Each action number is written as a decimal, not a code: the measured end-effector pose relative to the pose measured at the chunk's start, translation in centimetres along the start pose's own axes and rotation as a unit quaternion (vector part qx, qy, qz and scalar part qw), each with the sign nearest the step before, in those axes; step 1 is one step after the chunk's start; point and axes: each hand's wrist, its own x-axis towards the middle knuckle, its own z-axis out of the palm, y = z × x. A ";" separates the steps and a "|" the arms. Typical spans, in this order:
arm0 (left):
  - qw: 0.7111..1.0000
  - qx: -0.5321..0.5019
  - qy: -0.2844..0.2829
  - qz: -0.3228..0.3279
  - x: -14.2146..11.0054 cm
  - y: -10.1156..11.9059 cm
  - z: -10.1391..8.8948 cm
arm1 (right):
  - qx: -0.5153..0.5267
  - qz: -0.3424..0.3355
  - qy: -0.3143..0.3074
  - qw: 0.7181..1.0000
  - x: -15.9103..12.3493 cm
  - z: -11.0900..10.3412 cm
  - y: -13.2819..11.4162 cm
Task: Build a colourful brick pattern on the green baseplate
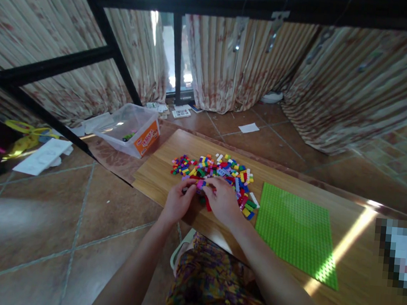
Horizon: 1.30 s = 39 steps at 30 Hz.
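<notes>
A heap of small coloured bricks (219, 170) lies on the wooden table (159, 167). Both hands rest at the heap's near edge. My left hand (178, 201) has its fingers curled together over a few bricks, pinching something too small to name. My right hand (223, 200) is close beside it, fingers bent down onto the bricks, and it seems to pinch a small pink piece. The fingertips of the two hands almost meet. A green studded baseplate (294, 231) lies flat to the right of the heap, bare.
A clear plastic box (129, 129) with an orange label stands on the tiled floor beyond the table's left end. Papers and yellow straps lie on the floor at left. Curtains and a black metal frame stand behind. A blurred patch sits at the right edge.
</notes>
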 end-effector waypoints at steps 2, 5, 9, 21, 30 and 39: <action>0.998 -0.050 -0.030 0.004 0.1 0.9 0.1 | 0.075 0.017 -0.028 0.997 -0.1 -1.0 0.0; 0.996 -0.066 -0.067 0.006 0.3 2.1 0.5 | 0.142 0.036 -0.042 0.988 -0.1 -1.9 0.1; 0.989 -0.132 -0.051 -0.053 0.2 3.0 1.8 | 0.271 0.123 -0.009 0.955 -0.2 -1.9 -0.1; 0.957 -0.253 0.000 -0.144 1.2 3.8 5.4 | 0.451 0.220 0.121 0.857 0.6 -0.8 -0.1; 0.970 -0.205 -0.027 -0.129 2.6 2.7 5.4 | 0.391 0.245 0.118 0.879 1.3 -1.2 1.9; 0.990 -0.097 -0.037 -0.091 4.3 1.6 5.4 | 0.362 0.231 0.101 0.898 1.6 -1.3 3.6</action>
